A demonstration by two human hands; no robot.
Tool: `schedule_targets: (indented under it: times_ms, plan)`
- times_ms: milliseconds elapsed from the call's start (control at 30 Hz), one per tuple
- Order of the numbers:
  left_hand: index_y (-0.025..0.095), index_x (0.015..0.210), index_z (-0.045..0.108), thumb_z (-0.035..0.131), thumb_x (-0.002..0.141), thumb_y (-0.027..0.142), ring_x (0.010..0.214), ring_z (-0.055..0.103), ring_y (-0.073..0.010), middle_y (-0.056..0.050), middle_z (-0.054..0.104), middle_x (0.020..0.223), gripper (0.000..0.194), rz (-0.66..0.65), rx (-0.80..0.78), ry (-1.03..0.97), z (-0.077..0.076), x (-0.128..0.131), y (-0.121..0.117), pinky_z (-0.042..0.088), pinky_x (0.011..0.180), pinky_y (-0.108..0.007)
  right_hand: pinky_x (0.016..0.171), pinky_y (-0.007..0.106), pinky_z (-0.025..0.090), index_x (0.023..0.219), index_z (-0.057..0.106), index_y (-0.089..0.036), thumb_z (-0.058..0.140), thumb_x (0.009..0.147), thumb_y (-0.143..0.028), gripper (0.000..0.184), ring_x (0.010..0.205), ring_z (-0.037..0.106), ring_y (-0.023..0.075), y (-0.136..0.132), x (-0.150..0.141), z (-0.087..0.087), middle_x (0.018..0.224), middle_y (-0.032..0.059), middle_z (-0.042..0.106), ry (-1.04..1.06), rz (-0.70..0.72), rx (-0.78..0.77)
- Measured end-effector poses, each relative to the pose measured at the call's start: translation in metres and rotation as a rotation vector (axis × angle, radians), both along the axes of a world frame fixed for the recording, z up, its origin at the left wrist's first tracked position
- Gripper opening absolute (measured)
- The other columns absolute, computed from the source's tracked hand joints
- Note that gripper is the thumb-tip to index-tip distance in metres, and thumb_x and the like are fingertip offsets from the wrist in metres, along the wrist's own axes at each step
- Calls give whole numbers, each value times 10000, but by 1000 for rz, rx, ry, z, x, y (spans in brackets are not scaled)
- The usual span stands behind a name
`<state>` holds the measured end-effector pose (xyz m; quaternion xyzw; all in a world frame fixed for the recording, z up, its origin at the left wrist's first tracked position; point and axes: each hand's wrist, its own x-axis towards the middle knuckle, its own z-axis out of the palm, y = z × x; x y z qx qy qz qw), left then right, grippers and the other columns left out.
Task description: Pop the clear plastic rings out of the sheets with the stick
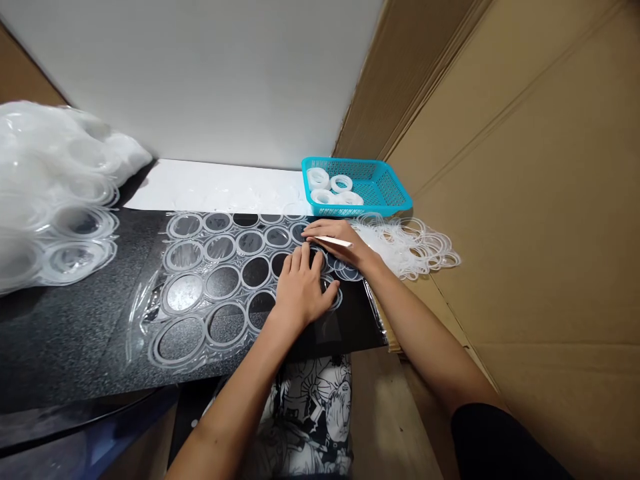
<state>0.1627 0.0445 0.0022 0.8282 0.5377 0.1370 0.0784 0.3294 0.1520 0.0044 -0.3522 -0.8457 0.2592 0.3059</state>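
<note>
A clear plastic sheet point(216, 265) with rows of whitish rings lies on the dark table. My left hand point(301, 288) presses flat on the sheet's right part, fingers stretched out and thumb apart. Just beyond it, my right hand point(336, 233) is closed around a thin white stick point(340, 241) that points out past the palm. Its fingertips reach the rings at the sheet's far right edge, close to my left fingers. What the stick's other end touches is hidden by the hand.
Behind my hands stands a turquoise basket point(395, 195) holding stacks of white rings point(342, 183). Loose clear ring scraps point(417, 247) pile up at right. A bulky heap of plastic-wrapped ring sheets point(55, 193) sits at left. Cardboard point(525, 200) walls the right side; white paper point(220, 185) lies behind.
</note>
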Motion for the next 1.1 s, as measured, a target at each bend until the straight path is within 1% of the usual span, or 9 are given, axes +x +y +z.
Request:
schedule_targets:
  times_ms: [100,200,233,300,400,633,833,1000,1100]
  plan:
    - [123,1440,545,512,997,559,1490,420,-395,-236,442,1605,622,-11,20,8,-2,-4,-3,363,1210,-522,1050,390,545,1073,824,-266,673,975,-365,205,1122,721,217,-2,-3,2,1139,52,803,32,-49,-14]
    - [137,1483,523,457,1027,552,1498,424,-376,-213,441,1619,620,-19,46,7,-6,-12,-10,343,1231,-509,983,392,576,1048,823,-269,707,948,-367,183,1040,741,223,-5,-4,7,1109,42,810,119,-197,-127]
    - [145,1492,518,449,1032,546,1504,420,-366,-201,436,1628,614,-25,52,4,-7,-16,-12,338,1238,-504,945,389,587,1040,822,-257,719,936,-369,185,998,747,224,-6,-4,8,1093,44,811,140,-217,-173]
    - [160,1502,513,460,1033,533,1519,406,-348,-180,427,1643,601,-43,55,-4,-9,-22,-15,339,1246,-498,898,380,594,1010,819,-231,730,920,-370,188,944,746,218,-7,-3,8,1058,48,811,139,-199,-237]
    - [177,1512,510,487,1026,522,1537,384,-333,-162,406,1662,596,-71,55,-13,-10,-30,-16,343,1252,-499,911,362,581,943,814,-219,735,911,-355,160,960,736,206,-6,-2,6,1034,47,802,101,-159,-248]
    - [170,1503,522,483,1021,500,1516,411,-350,-173,413,1654,586,-74,55,-9,-9,-29,-16,388,1226,-530,891,359,582,991,796,-219,754,886,-296,137,912,737,199,-3,3,7,1014,32,804,131,-168,-367]
    - [184,1451,550,529,982,476,1451,474,-380,-178,469,1608,553,-62,7,-19,-1,-24,-10,426,1180,-554,908,355,584,921,810,-255,750,888,-242,69,941,747,201,-3,3,12,987,9,809,118,-178,-375]
    - [180,1396,592,528,971,468,1382,513,-401,-192,542,1531,517,-57,-17,21,7,-18,-1,442,1121,-583,905,342,585,931,817,-292,722,920,-216,122,950,748,192,-5,2,16,992,-5,810,95,-173,-370]
    - [171,1389,605,506,988,471,1357,526,-399,-198,525,1552,510,-62,-7,18,7,-16,1,449,1088,-579,903,333,583,941,821,-305,702,942,-204,156,954,748,186,-6,2,20,991,-11,811,75,-159,-351]
